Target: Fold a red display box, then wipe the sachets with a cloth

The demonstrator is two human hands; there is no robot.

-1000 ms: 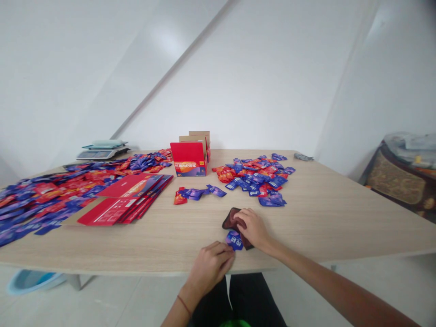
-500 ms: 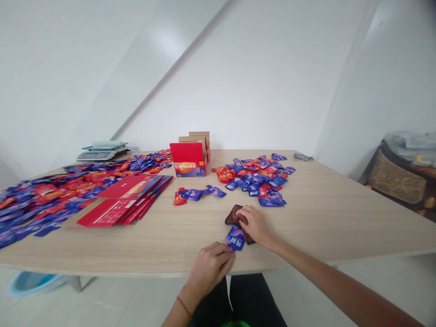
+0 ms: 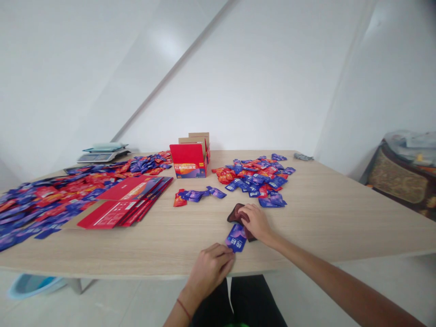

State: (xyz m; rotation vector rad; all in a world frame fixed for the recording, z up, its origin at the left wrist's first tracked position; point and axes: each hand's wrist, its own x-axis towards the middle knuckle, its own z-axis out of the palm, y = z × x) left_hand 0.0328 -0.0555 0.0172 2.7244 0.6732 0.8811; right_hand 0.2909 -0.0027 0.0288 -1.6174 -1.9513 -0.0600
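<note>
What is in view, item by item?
table: one, pale wood, across view
sachet: one, purple, near edge
pad: one, dark brown, beside sachet
pile: many sachets, red and purple, right of centre
row: few sachets, mostly purple, centre
spread: many sachets, red and purple, left
box: one, red, open, far centre
cartons: flat stack, red, left of centre
scale: one, grey, far left
basin: one, blue, under table
cabinet: one, dark, right
left hand: pinches sachet
right hand: on pad

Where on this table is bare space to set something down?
Bare wood lies right of the sachet pile to the table edge, and along the near edge between the flat red cartons and the left hand holding a purple sachet. The left side is crowded with scattered sachets.
</note>
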